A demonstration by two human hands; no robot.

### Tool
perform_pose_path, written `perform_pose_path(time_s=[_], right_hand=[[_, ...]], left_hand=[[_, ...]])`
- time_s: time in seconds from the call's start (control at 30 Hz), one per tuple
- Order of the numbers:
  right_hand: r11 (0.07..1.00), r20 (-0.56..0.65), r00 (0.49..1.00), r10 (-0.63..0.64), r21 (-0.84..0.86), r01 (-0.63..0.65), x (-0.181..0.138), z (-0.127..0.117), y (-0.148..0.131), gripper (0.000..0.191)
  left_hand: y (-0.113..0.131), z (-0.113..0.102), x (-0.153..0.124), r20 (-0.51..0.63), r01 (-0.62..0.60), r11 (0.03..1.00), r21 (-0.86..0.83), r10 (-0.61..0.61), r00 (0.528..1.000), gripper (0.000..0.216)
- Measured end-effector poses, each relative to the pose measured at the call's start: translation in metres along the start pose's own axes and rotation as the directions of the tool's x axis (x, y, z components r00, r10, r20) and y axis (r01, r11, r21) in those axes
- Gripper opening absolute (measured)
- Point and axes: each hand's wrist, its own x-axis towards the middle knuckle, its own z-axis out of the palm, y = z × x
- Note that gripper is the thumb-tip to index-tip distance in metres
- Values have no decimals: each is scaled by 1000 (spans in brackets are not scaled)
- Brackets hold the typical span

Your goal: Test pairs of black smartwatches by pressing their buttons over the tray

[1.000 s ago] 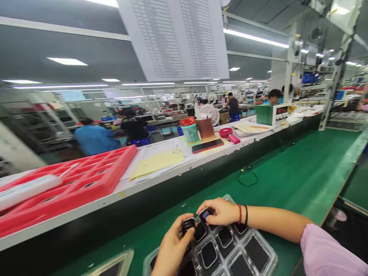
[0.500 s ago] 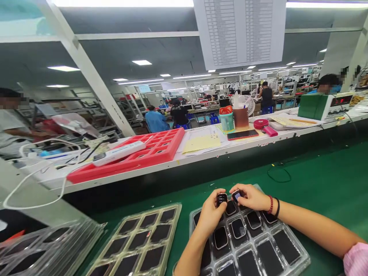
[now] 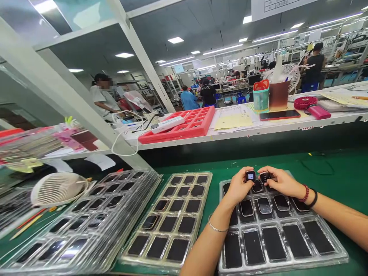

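Observation:
My left hand (image 3: 239, 184) is closed around a smartwatch body (image 3: 250, 176), whose lit screen shows a square code. Beside it, my right hand (image 3: 283, 183) grips a second smartwatch body (image 3: 265, 176) with some light text on a dark screen. Both are held a little above the far rows of a clear plastic tray (image 3: 291, 264). Several watch bodies, such as this dark-screened one (image 3: 264, 206), lie in that tray's upper pockets. Its nearest row of pockets has only black lining. My hands and wrists hide part of the far rows.
Left of the tray is a yellowish tray (image 3: 165, 264) with a few watches. Further left rises a stack of clear trays (image 3: 115, 230) beside a white fan (image 3: 59, 188). A shelf (image 3: 230, 132) runs behind, bearing a red foam tray (image 3: 198, 128), a phone (image 3: 279, 115) and cups. People sit beyond.
My view has swung left, bringing the tray stack and white fan into sight. The left watch's screen now shows a square code, and the right one shows text instead of its code.

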Motion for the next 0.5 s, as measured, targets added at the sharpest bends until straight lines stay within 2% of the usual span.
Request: perform_pose_path(time_s=[0.17, 0.3, 0.5], right_hand=[[1000, -6, 1000, 3, -6, -3, 0, 0, 0, 43], [1000, -6, 1000, 4, 19, -4, 0, 1, -1, 43], [999, -3, 1000, 4, -33, -4, 1, -1, -2, 43]], left_hand=[[2, 0, 0, 14, 22, 999, -24, -22, 1000, 41], [2, 0, -1, 1, 11, 1000, -29, -11, 1000, 45], [2, -1, 0, -3, 28, 999, -37, -28, 1000, 40]])
